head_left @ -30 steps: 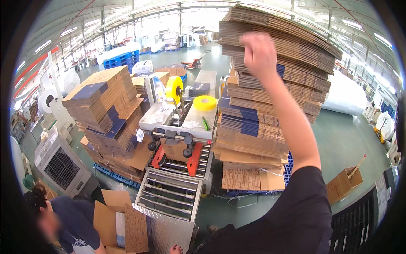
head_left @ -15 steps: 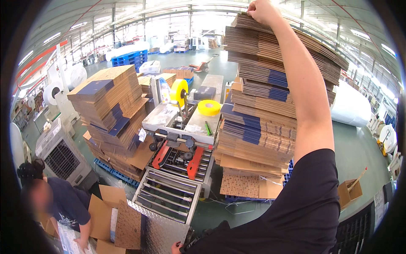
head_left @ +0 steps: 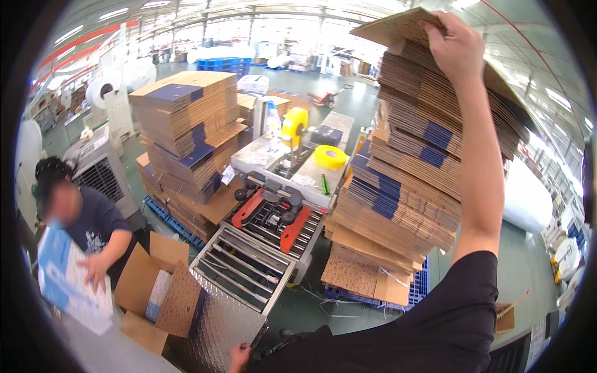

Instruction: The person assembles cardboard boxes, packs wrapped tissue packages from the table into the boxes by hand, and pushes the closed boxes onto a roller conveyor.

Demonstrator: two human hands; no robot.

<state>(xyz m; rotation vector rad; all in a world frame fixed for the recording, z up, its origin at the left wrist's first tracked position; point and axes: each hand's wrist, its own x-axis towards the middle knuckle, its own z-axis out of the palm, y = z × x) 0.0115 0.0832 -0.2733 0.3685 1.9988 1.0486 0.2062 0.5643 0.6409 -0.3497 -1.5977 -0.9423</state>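
Observation:
My right hand [head_left: 457,46] reaches up to the top of a tall stack of flattened cardboard boxes [head_left: 416,146] on the right. Its thumb and fingers pinch the edge of the topmost flattened cardboard box [head_left: 398,28], which is tilted up off the sheets below. Low in the picture, my left hand [head_left: 239,357] is partly cut off by the lower edge. Its fingers look curled, and nothing shows in them. It is beside a metal tread plate [head_left: 227,326] at the near end of a roller conveyor [head_left: 242,267].
Yellow tape rolls [head_left: 329,156] sit on a box-sealing machine [head_left: 273,214] with red side guides. A second carton stack [head_left: 186,124] stands left on a blue pallet [head_left: 168,217]. At lower left a co-worker [head_left: 99,227] handles a blue-white package [head_left: 71,276] beside an open carton [head_left: 143,286].
The topmost flattened box has been lifted and tilted up by my right hand. The view has shifted, so the scene sits further right. The co-worker has raised the blue-white package.

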